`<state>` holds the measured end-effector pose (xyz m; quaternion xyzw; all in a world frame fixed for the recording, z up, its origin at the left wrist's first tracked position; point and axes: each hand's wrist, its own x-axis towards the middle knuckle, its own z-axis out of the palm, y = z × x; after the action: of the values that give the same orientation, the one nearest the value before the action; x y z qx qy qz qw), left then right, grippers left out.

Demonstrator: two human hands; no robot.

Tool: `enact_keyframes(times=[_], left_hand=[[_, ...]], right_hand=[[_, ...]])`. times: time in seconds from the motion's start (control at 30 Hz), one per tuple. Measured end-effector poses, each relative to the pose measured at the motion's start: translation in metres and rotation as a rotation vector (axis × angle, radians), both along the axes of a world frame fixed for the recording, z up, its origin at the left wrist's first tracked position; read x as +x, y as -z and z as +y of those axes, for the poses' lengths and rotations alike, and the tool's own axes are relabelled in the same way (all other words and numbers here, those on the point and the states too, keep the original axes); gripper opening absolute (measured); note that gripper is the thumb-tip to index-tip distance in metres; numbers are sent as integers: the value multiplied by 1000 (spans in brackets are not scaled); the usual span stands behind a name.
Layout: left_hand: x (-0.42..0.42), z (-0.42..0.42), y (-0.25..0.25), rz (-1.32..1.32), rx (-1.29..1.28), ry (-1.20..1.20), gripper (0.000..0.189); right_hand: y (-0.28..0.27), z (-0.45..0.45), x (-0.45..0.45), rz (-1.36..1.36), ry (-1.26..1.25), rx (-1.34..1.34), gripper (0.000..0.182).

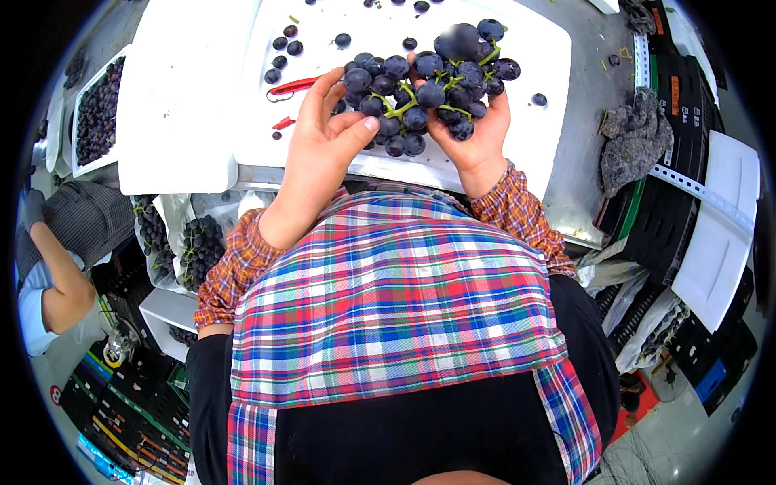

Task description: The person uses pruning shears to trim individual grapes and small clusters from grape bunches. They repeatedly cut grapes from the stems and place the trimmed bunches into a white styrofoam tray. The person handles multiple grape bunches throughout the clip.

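Note:
A bunch of dark grapes (pixel 430 94) with green stems is held up between both hands over a white tray (pixel 521 139). At its left side my left hand (pixel 327 127) grips it, the thumb against the lower grapes and the fingers curled at the edge. My right hand (pixel 479 133) cups the bunch from below and behind; most of its fingers are hidden by grapes. Partly behind my left fingers lie red-handled snips (pixel 294 86). Loose grapes (pixel 294 48) lie on the tray left of the bunch, and another grape (pixel 539 99) lies to the right.
A white board (pixel 179 97) adjoins the tray. Farther left stands a white crate of grapes (pixel 100 115); bagged bunches (pixel 203 248) sit below the table edge. A crumpled grey cloth (pixel 636 142) and stacked black crates (pixel 691 109) are at right. Another person's arm (pixel 60 279) shows far left.

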<state>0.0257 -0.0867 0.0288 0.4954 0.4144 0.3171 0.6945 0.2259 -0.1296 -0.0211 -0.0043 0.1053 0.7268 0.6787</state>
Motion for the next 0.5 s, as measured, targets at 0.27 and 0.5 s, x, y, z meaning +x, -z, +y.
enact_keyframes(times=[0.27,0.5], left_hand=[[-4,2,0,544,882,-28,46],[-8,-2,-13,244,60,215,22]], right_hand=[[1,1,0,135,-5,48,62],[6,0,1,156,-27,56,63]])
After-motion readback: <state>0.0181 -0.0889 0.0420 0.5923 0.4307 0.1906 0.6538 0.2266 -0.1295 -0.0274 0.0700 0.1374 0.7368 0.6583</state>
